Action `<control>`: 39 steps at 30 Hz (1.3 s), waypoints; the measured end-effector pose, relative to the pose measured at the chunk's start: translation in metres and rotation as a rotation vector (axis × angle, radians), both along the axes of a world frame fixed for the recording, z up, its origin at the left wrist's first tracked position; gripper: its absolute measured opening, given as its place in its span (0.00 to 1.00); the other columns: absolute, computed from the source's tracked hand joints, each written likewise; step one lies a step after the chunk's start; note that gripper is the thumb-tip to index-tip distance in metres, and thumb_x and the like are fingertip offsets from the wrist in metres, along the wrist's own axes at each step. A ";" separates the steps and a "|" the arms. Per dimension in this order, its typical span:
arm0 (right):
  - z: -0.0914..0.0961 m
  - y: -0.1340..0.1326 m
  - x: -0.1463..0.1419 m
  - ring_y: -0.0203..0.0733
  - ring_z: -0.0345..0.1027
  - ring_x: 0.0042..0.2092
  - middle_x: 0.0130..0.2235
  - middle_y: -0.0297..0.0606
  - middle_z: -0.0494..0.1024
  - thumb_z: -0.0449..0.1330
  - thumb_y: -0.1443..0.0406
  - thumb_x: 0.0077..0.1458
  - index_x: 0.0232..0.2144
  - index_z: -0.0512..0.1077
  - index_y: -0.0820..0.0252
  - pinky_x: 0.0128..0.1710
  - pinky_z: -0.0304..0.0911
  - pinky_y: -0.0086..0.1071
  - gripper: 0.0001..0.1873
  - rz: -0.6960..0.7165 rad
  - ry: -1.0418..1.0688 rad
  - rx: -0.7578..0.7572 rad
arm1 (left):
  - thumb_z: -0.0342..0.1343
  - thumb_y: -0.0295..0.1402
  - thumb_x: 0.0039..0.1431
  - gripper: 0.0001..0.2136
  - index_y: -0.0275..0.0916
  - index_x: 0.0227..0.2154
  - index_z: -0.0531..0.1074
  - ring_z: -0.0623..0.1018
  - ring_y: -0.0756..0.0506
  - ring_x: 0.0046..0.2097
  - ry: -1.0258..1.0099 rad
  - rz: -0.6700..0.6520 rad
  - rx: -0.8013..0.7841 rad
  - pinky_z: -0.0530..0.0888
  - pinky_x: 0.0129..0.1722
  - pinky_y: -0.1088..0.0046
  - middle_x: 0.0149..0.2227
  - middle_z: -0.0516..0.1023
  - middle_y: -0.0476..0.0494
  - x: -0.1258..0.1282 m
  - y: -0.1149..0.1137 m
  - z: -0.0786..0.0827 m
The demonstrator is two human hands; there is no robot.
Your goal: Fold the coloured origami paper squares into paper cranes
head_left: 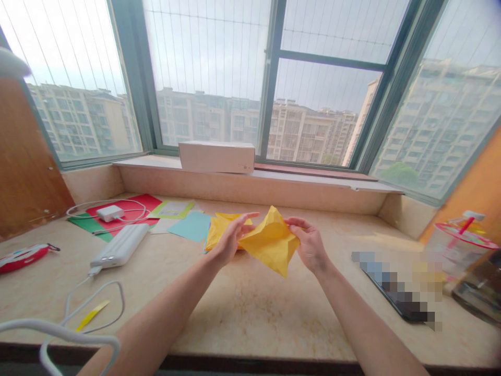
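Between my two hands, raised over the stone counter (235, 324), is a creased piece of yellow paper (272, 243), folded into a pointed shape. My left hand (233, 237) is at its left corner, with fingers stretched out and the paper by the thumb side. On the right, my right hand (307, 243) pinches the opposite edge between thumb and fingers. Behind my left hand lies another crumpled yellow paper piece (219, 230), partly hidden by it. Light blue paper (191, 226) lies left of that.
At left lie a white power bank (121, 245) with a cable, a white charger (110, 212) on red paper (146, 202), a yellow strip (93, 316) and a red-and-white pouch (23, 258). A phone (391, 284) and a lidded cup (454, 253) are at right. A white box (216, 157) stands on the sill.
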State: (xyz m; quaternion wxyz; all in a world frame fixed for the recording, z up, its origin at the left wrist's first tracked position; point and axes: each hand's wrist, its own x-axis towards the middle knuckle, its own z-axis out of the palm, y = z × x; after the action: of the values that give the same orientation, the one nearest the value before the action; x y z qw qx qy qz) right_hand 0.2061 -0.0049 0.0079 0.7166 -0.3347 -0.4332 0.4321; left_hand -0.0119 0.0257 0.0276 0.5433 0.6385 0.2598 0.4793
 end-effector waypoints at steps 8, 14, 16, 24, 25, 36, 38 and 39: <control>-0.003 -0.005 -0.004 0.41 0.75 0.40 0.43 0.38 0.81 0.70 0.63 0.45 0.40 0.77 0.55 0.40 0.70 0.33 0.17 0.150 -0.133 -0.026 | 0.63 0.47 0.53 0.31 0.40 0.58 0.66 0.81 0.42 0.40 0.116 -0.056 -0.167 0.74 0.36 0.71 0.38 0.81 0.41 0.002 -0.003 -0.004; -0.006 -0.003 -0.010 0.39 0.74 0.41 0.46 0.38 0.79 0.68 0.62 0.48 0.45 0.74 0.54 0.39 0.69 0.30 0.20 0.027 -0.194 0.053 | 0.69 0.40 0.46 0.31 0.39 0.53 0.65 0.81 0.44 0.36 0.080 0.069 -0.207 0.75 0.35 0.71 0.38 0.81 0.43 0.012 -0.003 -0.007; -0.006 -0.001 -0.012 0.39 0.73 0.42 0.47 0.38 0.77 0.69 0.62 0.48 0.47 0.72 0.53 0.40 0.69 0.30 0.23 -0.048 -0.175 0.079 | 0.68 0.40 0.47 0.28 0.39 0.49 0.66 0.81 0.46 0.33 0.026 0.076 -0.207 0.76 0.34 0.70 0.37 0.81 0.44 0.013 -0.003 -0.004; 0.002 -0.005 -0.009 0.45 0.75 0.44 0.44 0.41 0.80 0.64 0.51 0.53 0.43 0.75 0.58 0.43 0.69 0.36 0.20 0.219 -0.121 -0.061 | 0.65 0.41 0.49 0.16 0.38 0.37 0.71 0.79 0.46 0.37 -0.065 0.097 -0.031 0.75 0.37 0.74 0.36 0.80 0.48 0.015 -0.001 -0.005; 0.002 -0.006 -0.009 0.45 0.75 0.43 0.42 0.42 0.81 0.63 0.50 0.53 0.40 0.76 0.59 0.43 0.69 0.37 0.20 0.253 -0.136 -0.083 | 0.64 0.41 0.49 0.16 0.38 0.37 0.71 0.79 0.46 0.37 -0.065 0.104 -0.027 0.75 0.36 0.74 0.36 0.79 0.48 0.015 0.000 -0.005; -0.007 -0.003 -0.015 0.44 0.75 0.28 0.29 0.39 0.81 0.68 0.46 0.43 0.32 0.76 0.61 0.31 0.68 0.34 0.24 0.038 -0.225 -0.155 | 0.62 0.46 0.51 0.16 0.37 0.32 0.71 0.77 0.48 0.30 -0.066 0.232 -0.058 0.71 0.29 0.76 0.30 0.78 0.47 0.017 0.006 -0.014; -0.006 -0.004 -0.015 0.42 0.74 0.27 0.29 0.39 0.81 0.67 0.46 0.45 0.32 0.76 0.61 0.29 0.67 0.33 0.25 0.027 -0.235 -0.160 | 0.60 0.46 0.53 0.15 0.37 0.31 0.71 0.76 0.49 0.29 -0.050 0.316 -0.002 0.70 0.28 0.77 0.28 0.77 0.48 0.016 0.010 -0.017; -0.005 -0.006 -0.015 0.41 0.73 0.26 0.29 0.39 0.80 0.66 0.45 0.47 0.33 0.76 0.61 0.28 0.66 0.32 0.25 0.049 -0.252 -0.164 | 0.58 0.45 0.54 0.14 0.37 0.31 0.71 0.74 0.50 0.28 -0.022 0.372 0.032 0.69 0.27 0.77 0.27 0.76 0.49 0.014 0.012 -0.018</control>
State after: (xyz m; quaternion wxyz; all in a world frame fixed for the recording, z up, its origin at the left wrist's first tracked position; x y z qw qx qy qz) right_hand 0.1912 -0.0105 0.0026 0.6162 -0.4331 -0.4908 0.4381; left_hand 0.0025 0.0382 0.0100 0.4380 0.5828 0.3597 0.5824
